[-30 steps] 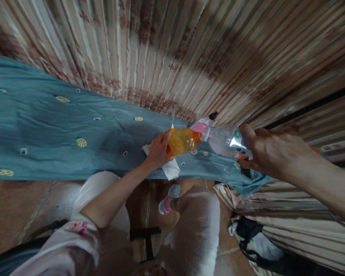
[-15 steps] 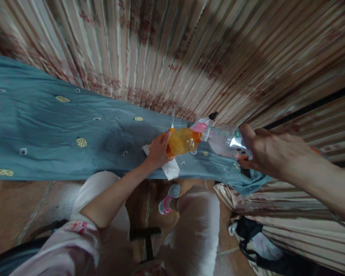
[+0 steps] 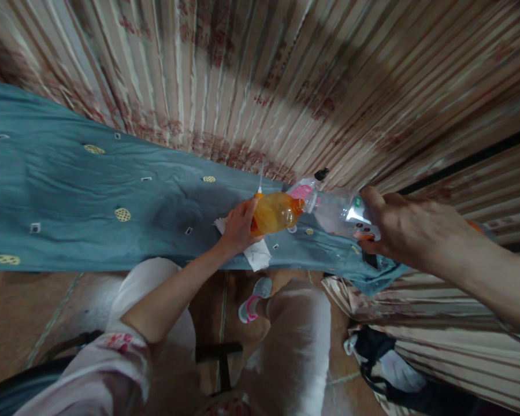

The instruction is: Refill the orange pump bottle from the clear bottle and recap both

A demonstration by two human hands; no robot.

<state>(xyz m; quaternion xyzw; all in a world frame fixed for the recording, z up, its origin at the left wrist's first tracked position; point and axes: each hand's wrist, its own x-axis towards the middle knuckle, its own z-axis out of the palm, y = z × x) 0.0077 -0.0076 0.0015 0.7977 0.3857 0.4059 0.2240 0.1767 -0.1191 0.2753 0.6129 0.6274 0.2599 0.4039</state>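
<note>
My left hand [image 3: 239, 226] grips an orange bottle [image 3: 276, 212] lying tilted over a blue cloth [image 3: 91, 190], its neck towards the right. With my right hand [image 3: 401, 226] I hold a clear plastic bottle [image 3: 340, 212] on its side, its mouth meeting the orange bottle's neck. A pink spray head with a black tip [image 3: 308, 186] lies just behind the two necks. Under my left hand there is a white tissue [image 3: 255, 253].
The blue cloth covers a narrow table along a striped curtain [image 3: 286, 75]. My white-trousered knees [image 3: 301, 323] and a pink-and-grey shoe [image 3: 253, 301] show below the table edge. A dark bag [image 3: 385, 364] lies on the tiled floor at the right.
</note>
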